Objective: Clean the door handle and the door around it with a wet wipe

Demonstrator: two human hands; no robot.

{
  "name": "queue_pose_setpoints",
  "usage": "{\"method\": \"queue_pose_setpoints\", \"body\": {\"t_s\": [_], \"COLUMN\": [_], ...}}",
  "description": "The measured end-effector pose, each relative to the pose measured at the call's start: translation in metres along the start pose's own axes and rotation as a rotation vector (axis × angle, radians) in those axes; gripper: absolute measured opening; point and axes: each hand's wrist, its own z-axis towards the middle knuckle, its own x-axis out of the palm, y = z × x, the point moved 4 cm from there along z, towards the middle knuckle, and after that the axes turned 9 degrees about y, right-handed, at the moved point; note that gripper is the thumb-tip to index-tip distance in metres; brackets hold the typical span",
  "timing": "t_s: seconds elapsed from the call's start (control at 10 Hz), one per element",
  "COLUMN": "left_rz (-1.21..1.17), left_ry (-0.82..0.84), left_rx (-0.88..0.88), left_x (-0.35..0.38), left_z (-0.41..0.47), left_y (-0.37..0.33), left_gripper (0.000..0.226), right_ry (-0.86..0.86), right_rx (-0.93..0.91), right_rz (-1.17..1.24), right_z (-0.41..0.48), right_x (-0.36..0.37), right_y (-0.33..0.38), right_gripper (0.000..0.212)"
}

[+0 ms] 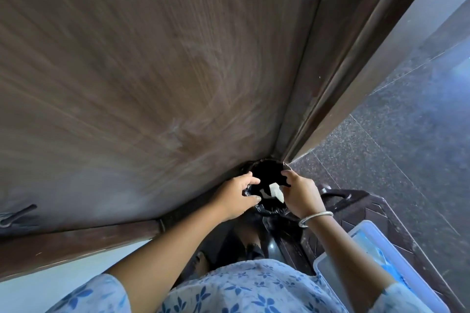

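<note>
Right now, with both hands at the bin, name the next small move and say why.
Probably let the wipe fall into the bin: it is over the dark opening beside the right hand, though a grip is unclear, and the left hand holds the black liner back.

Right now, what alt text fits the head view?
Over a black-lined bin at the foot of a brown wooden door, the left hand grips the liner and the right hand is beside a white wet wipe above the opening.
</note>
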Motion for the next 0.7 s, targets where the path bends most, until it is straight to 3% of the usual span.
{"method": "queue_pose_setpoints", "body": {"t_s": [0.2, 0.5, 0.7], "left_rz": [0.007, 0.183, 0.402], "left_ry": [-0.060, -0.201, -0.348], "left_rx": [-0.031, 0.020, 0.098], "left_x": [-0.005, -0.025, -0.047], "left_z": [-0.002, -0.040, -0.080], "left_y": [0.012, 0.024, 0.041], "left_gripper": [0.049, 0.052, 0.066], "right_ry": [0.098, 0.060, 0.150], "right_rx": [-0.111, -0.447, -0.573], "right_rz": [0.014, -0.137, -0.419], "right_z": [0.008, -0.004, -0.027], "right_x": [0.013, 0.021, 0.047], "right_y": [0.017, 0.092, 0.166], "right_gripper": [0.034, 0.046, 0.070]}}
